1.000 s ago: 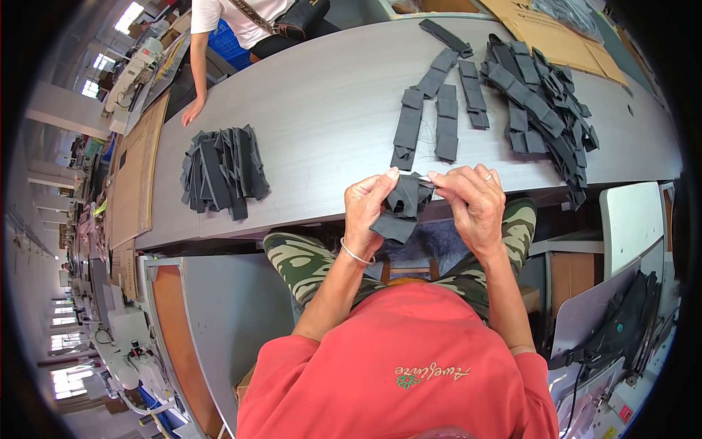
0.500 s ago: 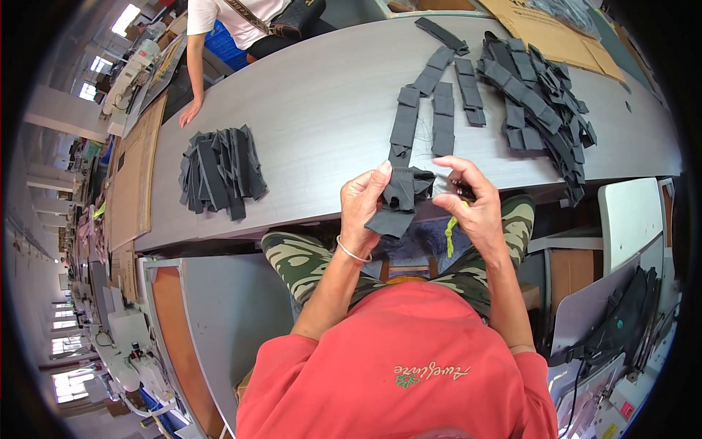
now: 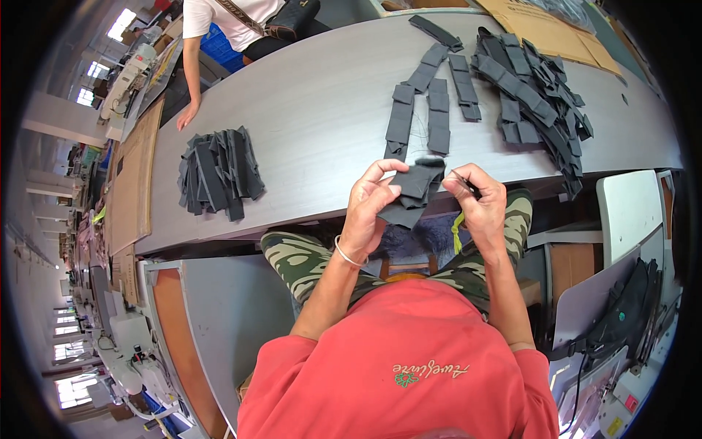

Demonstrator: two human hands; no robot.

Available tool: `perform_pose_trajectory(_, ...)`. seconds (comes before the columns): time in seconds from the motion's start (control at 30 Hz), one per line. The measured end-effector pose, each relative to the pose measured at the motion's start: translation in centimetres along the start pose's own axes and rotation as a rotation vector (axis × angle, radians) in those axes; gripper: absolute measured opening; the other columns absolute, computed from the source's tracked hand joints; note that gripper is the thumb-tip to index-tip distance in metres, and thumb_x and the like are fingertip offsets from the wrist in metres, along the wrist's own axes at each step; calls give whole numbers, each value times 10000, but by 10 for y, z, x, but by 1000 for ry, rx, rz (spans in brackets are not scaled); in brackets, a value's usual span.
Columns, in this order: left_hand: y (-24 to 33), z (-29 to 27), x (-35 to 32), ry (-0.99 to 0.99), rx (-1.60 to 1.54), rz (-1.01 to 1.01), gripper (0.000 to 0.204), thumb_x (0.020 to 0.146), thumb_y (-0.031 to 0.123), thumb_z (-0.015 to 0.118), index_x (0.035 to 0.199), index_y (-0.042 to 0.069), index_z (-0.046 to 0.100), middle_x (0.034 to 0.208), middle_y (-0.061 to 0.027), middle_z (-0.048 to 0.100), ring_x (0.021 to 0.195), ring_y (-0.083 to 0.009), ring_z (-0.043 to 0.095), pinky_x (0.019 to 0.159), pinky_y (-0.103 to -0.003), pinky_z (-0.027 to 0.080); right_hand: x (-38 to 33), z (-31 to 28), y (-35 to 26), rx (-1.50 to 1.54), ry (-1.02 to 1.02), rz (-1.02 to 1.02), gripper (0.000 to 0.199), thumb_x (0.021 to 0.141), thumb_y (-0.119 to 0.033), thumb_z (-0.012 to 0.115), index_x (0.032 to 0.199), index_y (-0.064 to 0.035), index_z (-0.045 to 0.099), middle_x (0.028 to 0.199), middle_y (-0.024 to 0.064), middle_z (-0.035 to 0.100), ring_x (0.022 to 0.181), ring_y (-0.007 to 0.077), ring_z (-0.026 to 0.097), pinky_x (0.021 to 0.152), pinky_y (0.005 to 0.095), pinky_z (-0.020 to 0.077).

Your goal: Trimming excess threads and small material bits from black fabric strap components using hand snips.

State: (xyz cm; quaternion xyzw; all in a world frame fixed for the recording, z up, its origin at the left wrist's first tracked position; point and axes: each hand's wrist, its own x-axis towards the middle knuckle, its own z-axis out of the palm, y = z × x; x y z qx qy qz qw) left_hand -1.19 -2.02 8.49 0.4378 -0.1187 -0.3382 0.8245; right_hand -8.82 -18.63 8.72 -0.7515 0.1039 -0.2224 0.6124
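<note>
At the table's near edge, my left hand (image 3: 365,208) pinches a dark grey folded fabric piece (image 3: 418,186) between thumb and fingers. This piece seems to be the near end of a chain of fabric pieces (image 3: 400,121) running away over the table. Just right of the cloth, my right hand (image 3: 479,205) is closed around small thread snips (image 3: 474,192), mostly hidden by the fingers. A yellow-green ribbon (image 3: 458,233) dangles below that hand. Loose threads lie on the table between the strips.
A stack of grey strips (image 3: 221,174) lies at the left, and a tangled heap of chained pieces (image 3: 537,102) at the right. Shorter strips (image 3: 439,117) rest between them. Flat cardboard (image 3: 552,33) covers the far right corner. Another person's hand (image 3: 188,115) leans on the far left edge.
The fabric in my left hand has turned and now shows a flatter face. My right hand's fingers have closed in, and the silvery blades seen earlier are mostly hidden.
</note>
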Motion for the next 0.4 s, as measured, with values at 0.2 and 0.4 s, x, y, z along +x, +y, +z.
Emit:
perform_pose_trajectory(0.2,-3,1,-1,-129,175,72,554,756,-75,493,1280,39,354,1084,-102,567,911,-104,540,786,-224,434,1,-1,7,72,64,64,136,858,-105,624,776,-6,581,665,-74,469,602,12,341,519,184,261)
perform_pose_trajectory(0.4,0,2,-2,-186,315,44,750,764,-59,495,1428,73,172,1129,-110,566,1007,-134,528,883,-255,404,5,2,11,31,124,87,82,836,-58,620,792,10,607,607,-39,468,592,40,352,516,212,282)
